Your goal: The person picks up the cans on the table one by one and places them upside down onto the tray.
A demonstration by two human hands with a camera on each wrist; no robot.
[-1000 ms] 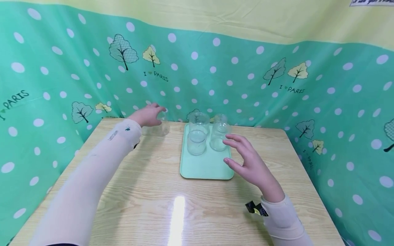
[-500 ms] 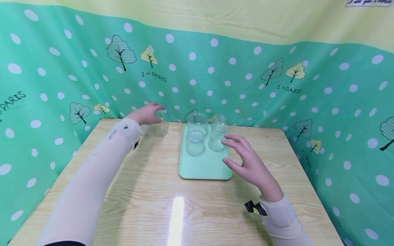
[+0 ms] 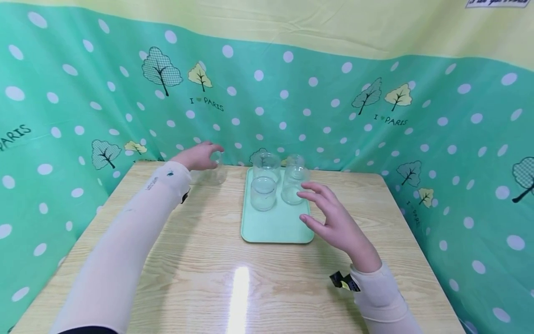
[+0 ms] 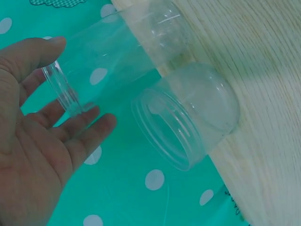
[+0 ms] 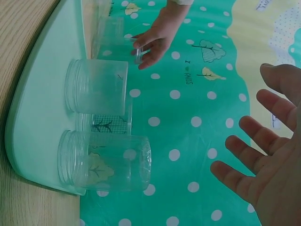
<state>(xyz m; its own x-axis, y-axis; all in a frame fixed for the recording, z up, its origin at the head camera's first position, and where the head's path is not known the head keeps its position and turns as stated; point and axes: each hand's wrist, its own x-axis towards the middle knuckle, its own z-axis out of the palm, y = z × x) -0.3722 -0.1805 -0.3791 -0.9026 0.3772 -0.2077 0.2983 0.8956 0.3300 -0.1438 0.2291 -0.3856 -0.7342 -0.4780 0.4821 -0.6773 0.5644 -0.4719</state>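
At the table's back left, my left hand (image 3: 198,157) holds a clear plastic jar (image 4: 110,61) by its threaded rim, thumb on one side and fingers on the other. That jar stands upright, its base toward the tabletop. Right beside it is a shorter clear jar (image 4: 188,113), its mouth also upward. My right hand (image 3: 331,215) hovers over the right edge of a pale green tray (image 3: 277,227), fingers spread and gently bent, holding nothing. Several clear jars stand on the tray, among them a front-left jar (image 3: 263,195) and a front-right jar (image 5: 110,162), threaded ends down.
The tray lies on a light wood-grain table (image 3: 200,260), toward its back edge. A green dotted curtain (image 3: 288,106) hangs close behind the table and along both sides. A bright strip of reflected light (image 3: 239,297) crosses the front of the tabletop.
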